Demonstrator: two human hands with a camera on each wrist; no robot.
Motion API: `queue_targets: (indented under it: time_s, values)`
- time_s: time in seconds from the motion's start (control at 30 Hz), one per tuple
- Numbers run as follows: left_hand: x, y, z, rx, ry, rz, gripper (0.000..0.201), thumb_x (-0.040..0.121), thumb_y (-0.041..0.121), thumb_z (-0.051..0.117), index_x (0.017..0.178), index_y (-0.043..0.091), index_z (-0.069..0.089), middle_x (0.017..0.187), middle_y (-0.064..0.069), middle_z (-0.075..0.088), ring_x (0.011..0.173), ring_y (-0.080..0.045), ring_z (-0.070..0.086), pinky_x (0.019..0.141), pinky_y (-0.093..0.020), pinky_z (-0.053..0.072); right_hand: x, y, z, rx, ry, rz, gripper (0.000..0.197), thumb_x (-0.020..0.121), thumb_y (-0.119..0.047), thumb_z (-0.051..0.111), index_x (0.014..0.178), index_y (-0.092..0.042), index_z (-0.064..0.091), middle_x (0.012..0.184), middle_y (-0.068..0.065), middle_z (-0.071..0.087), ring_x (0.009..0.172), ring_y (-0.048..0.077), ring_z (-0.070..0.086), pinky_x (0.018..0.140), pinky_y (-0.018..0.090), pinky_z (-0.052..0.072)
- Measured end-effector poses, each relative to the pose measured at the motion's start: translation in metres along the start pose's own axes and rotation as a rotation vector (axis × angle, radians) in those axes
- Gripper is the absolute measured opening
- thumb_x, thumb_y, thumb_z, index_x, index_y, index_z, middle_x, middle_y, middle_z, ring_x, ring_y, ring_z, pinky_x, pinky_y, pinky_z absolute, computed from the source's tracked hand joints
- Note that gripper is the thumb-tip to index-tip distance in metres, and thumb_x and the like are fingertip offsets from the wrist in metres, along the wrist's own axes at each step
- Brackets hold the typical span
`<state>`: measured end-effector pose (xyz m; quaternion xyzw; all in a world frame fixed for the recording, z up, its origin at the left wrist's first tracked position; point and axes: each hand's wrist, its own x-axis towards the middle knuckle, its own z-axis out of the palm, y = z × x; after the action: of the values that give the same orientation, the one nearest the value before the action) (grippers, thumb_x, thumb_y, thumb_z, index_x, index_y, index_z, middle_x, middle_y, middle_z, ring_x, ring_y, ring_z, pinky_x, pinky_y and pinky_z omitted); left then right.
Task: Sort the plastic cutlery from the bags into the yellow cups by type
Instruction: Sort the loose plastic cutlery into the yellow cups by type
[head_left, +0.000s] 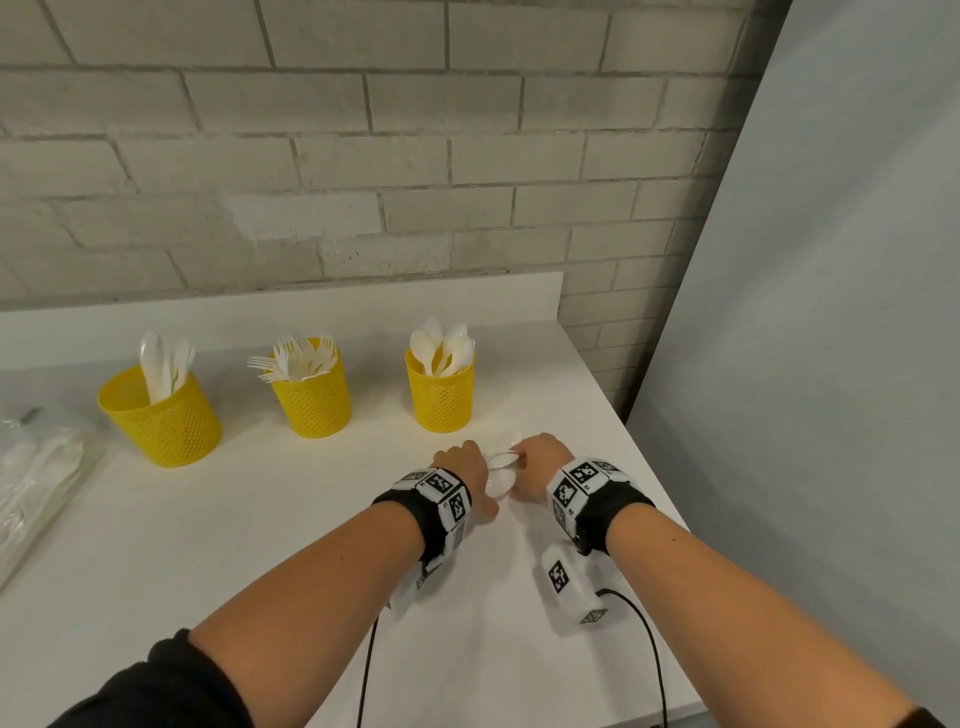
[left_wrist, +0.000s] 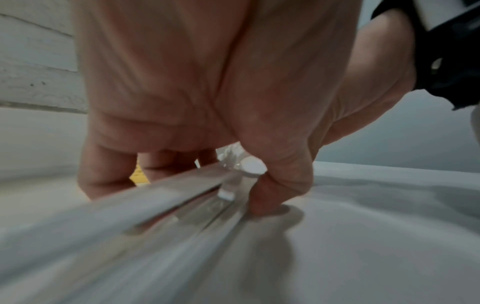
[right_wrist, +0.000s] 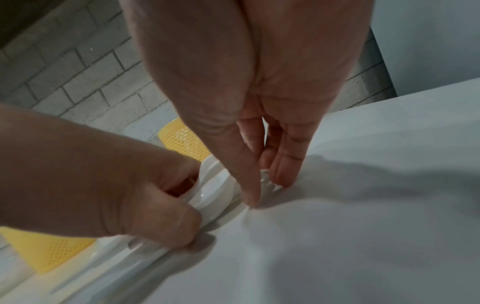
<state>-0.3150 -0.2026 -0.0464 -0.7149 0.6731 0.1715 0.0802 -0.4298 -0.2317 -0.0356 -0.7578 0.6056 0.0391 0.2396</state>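
Observation:
Three yellow mesh cups stand in a row on the white table: one with knives (head_left: 161, 415), one with forks (head_left: 311, 400), one with spoons (head_left: 440, 395). Just in front of the spoon cup, both hands meet on a small clear bag (head_left: 503, 467) of white cutlery lying on the table. My left hand (head_left: 462, 470) grips the bag round its middle, thumb (left_wrist: 270, 197) pressed to the table. My right hand (head_left: 540, 462) pinches the bag's plastic end (right_wrist: 265, 183) between thumb and fingers. White handle ends (left_wrist: 250, 164) show inside the bag. I cannot tell which type the pieces are.
A pile of clear bags (head_left: 36, 478) with more white cutlery lies at the table's left edge. The table's right edge (head_left: 649, 467) runs close beside my right wrist. A grey brick wall stands behind the cups. Two black cables (head_left: 649, 649) trail off the front edge.

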Motion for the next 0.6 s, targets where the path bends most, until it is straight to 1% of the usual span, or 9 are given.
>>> queue_targets:
  time_s: [0.1,0.2,0.3,0.33,0.4,0.47,0.5,0.53,0.6]
  values:
    - [0.001,-0.005,0.0,0.027,-0.007,-0.006,0.052,0.081,0.031,0.066,0.119,0.005,0.041,0.122,-0.014,0.052,0.113,-0.031,0.052,0.081,-0.033,0.043,0.003,0.001,0.003,0.061,-0.009,-0.003,0.025,0.083,-0.008,0.059,0.107,-0.004,0.068,0.095,0.009,0.064,0.099,0.026,0.063,0.083,0.028,0.047]
    - [0.0,-0.013,0.0,0.073,-0.022,0.033,0.05,0.088,0.03,0.059,0.126,0.004,0.041,0.129,-0.015,0.046,0.12,-0.032,0.046,0.09,-0.034,0.041,0.006,0.006,0.009,0.208,0.022,-0.014,0.028,0.083,-0.004,0.058,0.109,-0.005,0.069,0.091,0.005,0.059,0.089,0.017,0.053,0.081,0.023,0.044]
    - [-0.001,-0.019,0.003,0.086,-0.009,0.075,0.048,0.09,0.029,0.056,0.128,0.004,0.039,0.13,-0.015,0.041,0.122,-0.032,0.041,0.093,-0.036,0.039,0.006,0.011,0.013,0.388,0.037,0.008,0.031,0.085,-0.005,0.058,0.114,-0.007,0.068,0.093,0.002,0.057,0.091,0.014,0.05,0.096,0.029,0.048]
    - [-0.001,-0.022,0.004,0.069,-0.004,0.095,0.047,0.09,0.027,0.056,0.127,0.004,0.04,0.13,-0.015,0.042,0.12,-0.032,0.043,0.092,-0.037,0.039,0.006,0.011,0.013,0.418,0.034,0.02,0.031,0.085,-0.005,0.058,0.115,-0.008,0.067,0.093,0.001,0.057,0.09,0.015,0.052,0.095,0.03,0.05]
    - [-0.001,-0.029,0.004,0.012,-0.009,0.143,0.043,0.09,0.025,0.055,0.125,0.004,0.04,0.127,-0.015,0.048,0.116,-0.032,0.049,0.088,-0.037,0.041,0.004,0.011,0.011,0.472,0.051,0.02,0.032,0.085,-0.004,0.056,0.115,-0.012,0.065,0.087,-0.002,0.055,0.078,0.013,0.054,0.074,0.023,0.051]
    - [-0.001,-0.039,0.002,-0.049,-0.019,0.179,0.041,0.091,0.025,0.054,0.123,0.005,0.039,0.125,-0.015,0.051,0.111,-0.032,0.053,0.084,-0.037,0.042,0.002,0.011,0.007,0.549,0.099,0.024,0.035,0.085,-0.003,0.053,0.117,-0.015,0.059,0.085,-0.001,0.05,0.064,0.009,0.048,0.058,0.017,0.041]
    - [-0.002,-0.045,-0.001,-0.087,-0.017,0.193,0.04,0.091,0.025,0.053,0.123,0.006,0.039,0.123,-0.015,0.052,0.11,-0.032,0.054,0.084,-0.037,0.042,0.001,0.011,0.004,0.593,0.138,0.021,0.037,0.086,-0.003,0.051,0.12,-0.016,0.056,0.091,0.003,0.049,0.064,0.01,0.047,0.058,0.018,0.042]
    - [-0.003,-0.051,-0.004,-0.134,-0.012,0.207,0.038,0.092,0.025,0.052,0.122,0.006,0.04,0.122,-0.015,0.053,0.108,-0.031,0.055,0.084,-0.036,0.042,0.0,0.009,0.002,0.624,0.186,0.005,0.039,0.087,-0.003,0.049,0.123,-0.017,0.053,0.101,0.005,0.046,0.067,0.011,0.048,0.065,0.022,0.045]
    - [-0.005,-0.062,-0.01,-0.272,-0.011,0.257,0.034,0.094,0.022,0.049,0.122,0.005,0.041,0.118,-0.013,0.055,0.103,-0.028,0.056,0.086,-0.034,0.044,-0.003,0.004,-0.004,0.67,0.297,-0.053,0.042,0.089,-0.002,0.046,0.127,-0.021,0.05,0.115,0.006,0.038,0.084,0.015,0.05,0.086,0.031,0.049]
